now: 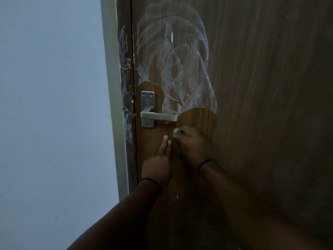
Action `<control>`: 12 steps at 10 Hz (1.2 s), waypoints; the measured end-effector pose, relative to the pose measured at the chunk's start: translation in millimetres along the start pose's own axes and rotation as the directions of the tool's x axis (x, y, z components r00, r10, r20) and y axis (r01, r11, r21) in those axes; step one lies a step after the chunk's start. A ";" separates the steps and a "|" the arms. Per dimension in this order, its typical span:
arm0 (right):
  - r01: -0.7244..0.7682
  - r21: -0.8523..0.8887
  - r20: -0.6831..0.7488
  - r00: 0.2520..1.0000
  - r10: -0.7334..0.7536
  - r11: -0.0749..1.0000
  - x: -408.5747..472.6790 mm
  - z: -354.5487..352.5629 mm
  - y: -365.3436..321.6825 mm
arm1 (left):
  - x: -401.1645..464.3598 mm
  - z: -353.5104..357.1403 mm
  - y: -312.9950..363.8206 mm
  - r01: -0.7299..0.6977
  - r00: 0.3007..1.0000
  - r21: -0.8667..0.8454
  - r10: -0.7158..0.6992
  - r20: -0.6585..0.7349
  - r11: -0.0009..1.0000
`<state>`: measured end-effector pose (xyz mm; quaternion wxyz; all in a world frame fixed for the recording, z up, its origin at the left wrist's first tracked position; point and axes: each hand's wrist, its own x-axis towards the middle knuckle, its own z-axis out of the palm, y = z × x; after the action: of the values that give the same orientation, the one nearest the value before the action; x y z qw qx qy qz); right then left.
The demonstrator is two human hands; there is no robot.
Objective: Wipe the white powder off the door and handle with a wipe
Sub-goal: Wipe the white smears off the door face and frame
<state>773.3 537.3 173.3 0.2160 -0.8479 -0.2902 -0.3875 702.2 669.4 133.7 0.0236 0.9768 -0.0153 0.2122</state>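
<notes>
The right hand (191,141) presses a small crumpled wipe (176,132) flat-fingered against the door (252,87), at five o'clock from the handle (158,116). Powder (176,69) swirls at twelve o'clock. The left hand (158,165), grip loosely curled, holds nothing, perhaps steadying.

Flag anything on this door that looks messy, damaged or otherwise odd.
White powder is smeared in swirls over the door above the handle, and more streaks the frame edge to its left. Wiped-clean patches show beside the handle. A few white specks sit lower down, between the forearms. No damage is evident.
</notes>
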 end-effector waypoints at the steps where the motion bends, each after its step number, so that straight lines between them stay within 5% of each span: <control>1: -0.115 0.102 -0.264 0.955 0.138 0.988 27.2 -18.2 -0.6 | -1.1 11.2 -4.7 -0.001 0.999 -0.013 0.001 -0.035 1.000; 2: -0.009 0.130 0.004 1.000 0.009 0.992 18.0 -4.0 -27.9 | -3.5 13.3 -10.5 -0.018 0.997 -0.045 0.015 -0.072 0.999; 3: 0.152 -0.052 0.182 0.973 -0.140 0.987 -2.5 5.9 -29.4 | -6.1 14.0 -21.7 -0.041 0.995 -0.066 0.034 -0.094 0.997; 4: 0.362 -0.240 0.139 0.931 -0.337 0.901 -10.5 8.2 -20.2 | -14.8 16.2 -37.9 -0.018 0.999 -0.033 0.016 -0.050 0.999; 5: 0.378 -0.309 0.265 0.915 -0.303 0.873 -14.0 12.8 -30.3 | -21.8 26.8 -46.6 0.001 0.999 -0.043 -0.003 -0.032 0.999; 6: 0.363 -0.433 0.275 0.925 -0.262 0.825 0.1 5.7 -35.6 | -25.7 31.4 -48.2 0.025 1.000 -0.094 -0.026 -0.006 0.995; 7: 0.185 -0.488 0.149 0.981 -0.127 0.853 22.2 -6.6 -39.8 | -25.6 31.2 -47.9 0.032 0.999 -0.117 -0.032 0.002 0.993; 9: 0.274 -0.496 0.248 0.954 -0.168 0.824 14.2 -4.1 -37.9 | -24.8 32.0 -46.7 0.022 1.000 -0.077 -0.022 0.002 0.997; 10: 0.100 -0.477 0.081 0.994 -0.070 0.873 29.8 -12.2 -40.3 | -24.2 29.9 -49.1 0.043 0.999 -0.069 -0.043 0.011 0.997; 11: 0.254 -0.443 0.162 0.966 -0.202 0.860 32.6 -4.1 -48.1 | -25.0 31.6 -43.9 0.049 0.999 -0.084 -0.048 0.010 0.995; 12: 0.217 -0.489 0.127 0.976 -0.177 0.845 38.1 -7.7 -46.3 | -23.1 30.7 -41.8 0.061 0.998 -0.094 -0.060 0.008 0.994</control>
<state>758.8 579.3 214.4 -0.0632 -0.8548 -0.2736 -0.4365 695.6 710.0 94.5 0.0762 0.9751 0.0042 0.2081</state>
